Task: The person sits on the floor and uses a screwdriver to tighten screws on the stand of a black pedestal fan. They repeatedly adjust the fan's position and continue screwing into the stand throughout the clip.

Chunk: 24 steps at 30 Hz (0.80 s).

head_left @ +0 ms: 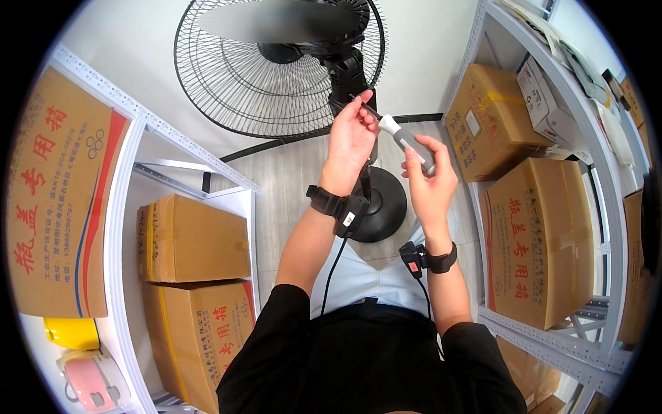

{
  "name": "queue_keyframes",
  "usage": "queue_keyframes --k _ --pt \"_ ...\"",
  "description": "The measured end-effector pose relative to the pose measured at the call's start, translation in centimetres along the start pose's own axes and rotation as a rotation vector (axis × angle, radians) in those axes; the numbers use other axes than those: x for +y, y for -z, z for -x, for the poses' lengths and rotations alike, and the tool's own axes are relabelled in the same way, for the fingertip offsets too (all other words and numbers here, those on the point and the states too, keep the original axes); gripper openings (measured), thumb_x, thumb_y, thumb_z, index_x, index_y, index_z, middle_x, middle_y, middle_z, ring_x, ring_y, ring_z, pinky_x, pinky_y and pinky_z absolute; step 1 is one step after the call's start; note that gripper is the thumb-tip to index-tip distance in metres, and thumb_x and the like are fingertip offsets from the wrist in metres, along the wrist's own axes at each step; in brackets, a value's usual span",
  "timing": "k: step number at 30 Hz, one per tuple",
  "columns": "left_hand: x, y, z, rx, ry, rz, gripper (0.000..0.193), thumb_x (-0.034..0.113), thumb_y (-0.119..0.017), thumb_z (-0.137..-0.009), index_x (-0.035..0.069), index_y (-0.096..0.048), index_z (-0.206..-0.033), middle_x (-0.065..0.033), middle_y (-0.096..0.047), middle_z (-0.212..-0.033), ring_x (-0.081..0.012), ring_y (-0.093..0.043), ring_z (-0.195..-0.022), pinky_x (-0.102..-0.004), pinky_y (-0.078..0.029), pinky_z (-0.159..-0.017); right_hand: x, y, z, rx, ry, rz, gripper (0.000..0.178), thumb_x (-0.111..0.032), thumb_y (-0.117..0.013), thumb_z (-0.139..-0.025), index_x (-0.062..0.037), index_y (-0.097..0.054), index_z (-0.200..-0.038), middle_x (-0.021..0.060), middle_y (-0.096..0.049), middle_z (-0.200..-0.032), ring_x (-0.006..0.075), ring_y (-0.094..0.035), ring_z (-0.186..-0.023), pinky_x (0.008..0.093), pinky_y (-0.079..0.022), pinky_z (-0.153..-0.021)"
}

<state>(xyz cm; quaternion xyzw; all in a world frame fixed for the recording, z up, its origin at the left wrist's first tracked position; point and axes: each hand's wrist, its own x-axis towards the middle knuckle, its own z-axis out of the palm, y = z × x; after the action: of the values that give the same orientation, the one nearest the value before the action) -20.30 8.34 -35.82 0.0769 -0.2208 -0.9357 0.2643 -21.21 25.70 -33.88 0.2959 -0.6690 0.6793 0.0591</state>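
A screwdriver point(407, 141) with a grey and white handle and a dark shaft slants up and to the left in front of a black pedestal fan's neck point(347, 76). My right hand point(434, 181) holds its handle between thumb and fingers. Close to the neck, my left hand point(352, 134) has its thumb and fingertips pinched at the far end of the shaft; whether a small part is also between them is hidden. The fan's round wire grille point(227, 76) faces the wall. Below my hands, the round black base point(387, 207) stands on the floor.
Metal shelves flank me, the left rack point(127, 228) and the right rack point(607, 228), both loaded with cardboard boxes, such as one box point(193, 238) at left and another point(552, 234) at right. A pink appliance point(89, 383) sits at lower left. Cables hang from my wrist-worn devices.
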Motion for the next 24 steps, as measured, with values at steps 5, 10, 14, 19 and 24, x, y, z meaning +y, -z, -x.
queue_keyframes --k 5,10,14,19,24 --pt "-0.4 -0.1 0.0 0.031 0.058 -0.034 0.028 0.024 -0.058 -0.092 0.001 -0.059 -0.107 0.0036 -0.05 -0.069 -0.0067 -0.045 -0.06 -0.0224 -0.038 -0.06 0.4 0.0 0.1 -0.058 0.298 0.127 0.025 -0.004 -0.068 -0.079 -0.0034 -0.061 -0.103 0.0149 -0.06 -0.11 0.0272 -0.064 -0.092 0.032 -0.052 -0.077" --pt "-0.5 0.1 -0.1 -0.045 0.054 -0.025 0.03 0.027 -0.054 -0.095 0.001 -0.059 -0.108 0.0035 -0.049 -0.069 -0.0066 -0.043 -0.061 -0.0219 -0.037 -0.06 0.5 -0.1 -0.1 0.08 0.162 0.047 0.035 -0.011 -0.069 -0.081 -0.005 -0.056 -0.113 0.0139 -0.058 -0.115 0.0226 -0.063 -0.092 0.0328 -0.051 -0.078" --pt "-0.6 -0.3 0.3 -0.016 0.057 -0.002 0.03 0.026 -0.051 -0.097 0.0 -0.058 -0.109 0.0034 -0.048 -0.069 -0.0071 -0.042 -0.061 -0.0221 -0.038 -0.061 -1.4 0.4 -0.6 -0.02 -0.339 -0.091 0.036 -0.017 -0.069 -0.083 -0.0052 -0.053 -0.114 0.0118 -0.063 -0.107 0.0169 -0.064 -0.083 0.0297 -0.051 -0.065" --pt "-0.6 -0.4 0.3 -0.026 0.041 0.004 0.029 0.026 -0.052 -0.096 0.0 -0.058 -0.107 0.0026 -0.049 -0.069 -0.0078 -0.044 -0.063 -0.0235 -0.039 -0.064 -2.1 0.5 -0.9 -0.083 -0.26 0.115 0.033 -0.016 -0.07 -0.082 -0.0047 -0.055 -0.109 0.01 -0.064 -0.1 0.0158 -0.064 -0.073 0.0279 -0.05 -0.057" --pt "-0.9 -1.0 0.1 0.09 -0.003 0.022 0.02 0.024 -0.056 -0.094 0.004 -0.059 -0.094 0.0019 -0.05 -0.07 -0.0087 -0.048 -0.066 -0.0253 -0.042 -0.067 0.1 0.1 -1.0 0.117 0.476 0.431 0.035 -0.014 -0.071 -0.08 -0.0053 -0.055 -0.11 0.0078 -0.064 -0.095 0.0172 -0.064 -0.072 0.0282 -0.051 -0.058"
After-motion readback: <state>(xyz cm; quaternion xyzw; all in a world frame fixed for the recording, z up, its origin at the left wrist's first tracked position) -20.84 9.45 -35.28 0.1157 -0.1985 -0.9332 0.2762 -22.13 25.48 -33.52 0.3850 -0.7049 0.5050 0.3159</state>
